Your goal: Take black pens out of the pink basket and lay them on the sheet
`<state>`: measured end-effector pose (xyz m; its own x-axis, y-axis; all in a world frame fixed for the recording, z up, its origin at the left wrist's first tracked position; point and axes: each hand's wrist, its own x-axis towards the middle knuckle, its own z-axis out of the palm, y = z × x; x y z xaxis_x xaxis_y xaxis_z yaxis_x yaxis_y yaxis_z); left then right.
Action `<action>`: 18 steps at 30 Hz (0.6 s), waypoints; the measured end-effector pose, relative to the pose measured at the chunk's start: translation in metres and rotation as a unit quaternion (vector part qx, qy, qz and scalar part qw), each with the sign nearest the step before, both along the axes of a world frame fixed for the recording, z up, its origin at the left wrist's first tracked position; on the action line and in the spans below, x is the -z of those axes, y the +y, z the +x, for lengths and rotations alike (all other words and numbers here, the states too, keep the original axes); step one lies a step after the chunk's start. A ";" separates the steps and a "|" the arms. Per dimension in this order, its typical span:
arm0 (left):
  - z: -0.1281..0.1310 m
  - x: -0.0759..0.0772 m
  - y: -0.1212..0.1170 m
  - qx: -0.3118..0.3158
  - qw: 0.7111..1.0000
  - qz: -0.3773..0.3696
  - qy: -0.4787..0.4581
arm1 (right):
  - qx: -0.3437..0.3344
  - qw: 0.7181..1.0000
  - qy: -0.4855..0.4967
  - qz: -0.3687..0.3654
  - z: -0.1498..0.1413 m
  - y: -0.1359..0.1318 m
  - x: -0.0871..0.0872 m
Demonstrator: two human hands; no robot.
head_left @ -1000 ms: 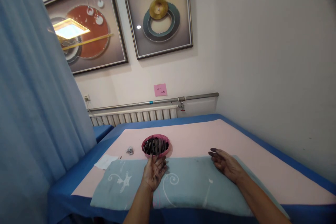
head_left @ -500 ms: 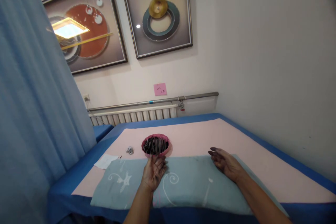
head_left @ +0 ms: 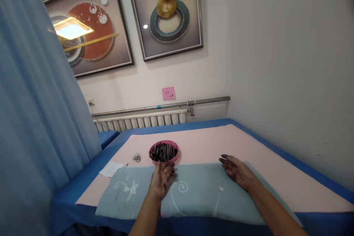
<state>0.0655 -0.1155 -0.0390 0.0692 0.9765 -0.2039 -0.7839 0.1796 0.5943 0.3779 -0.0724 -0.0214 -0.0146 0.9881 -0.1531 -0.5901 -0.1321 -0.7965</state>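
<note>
My left hand (head_left: 162, 181) rests palm up on the light blue-green towel (head_left: 201, 195), its fingers loosely curled and apart, with nothing visible in them. Its fingertips come up to the near rim of a pink oval basket (head_left: 177, 159); whether they touch it I cannot tell. Many dark, short sticks (head_left: 163, 151) fill the basket. To the right, my right hand (head_left: 238, 172) is open over the towel's far edge, fingers pointing left and holding nothing. Dark smudges cover the fingers of both hands.
A crumpled grey-white scrap (head_left: 136, 157) and a white paper sheet (head_left: 112, 169) lie left of the basket. A pink sheet (head_left: 204, 142) covers the blue bed (head_left: 243, 127). A blue curtain (head_left: 41, 118) hangs at left; behind stand a radiator (head_left: 143, 121) and pipe (head_left: 132, 110).
</note>
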 end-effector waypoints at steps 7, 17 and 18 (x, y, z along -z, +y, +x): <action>0.000 -0.001 0.000 0.017 1.000 0.002 0.001 | -0.003 1.000 0.000 0.003 0.000 -0.001 -0.001; -0.001 0.001 0.003 0.026 1.000 0.003 0.007 | 0.000 1.000 -0.001 0.006 -0.003 -0.005 -0.007; -0.001 0.002 0.003 0.026 1.000 0.003 0.008 | 0.001 1.000 -0.002 0.007 -0.003 -0.006 -0.007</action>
<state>0.0644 -0.1120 -0.0407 0.1159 0.9729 -0.2002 -0.7645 0.2160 0.6074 0.3745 -0.0781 -0.0140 -0.0118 0.9901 -0.1401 -0.5879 -0.1203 -0.8000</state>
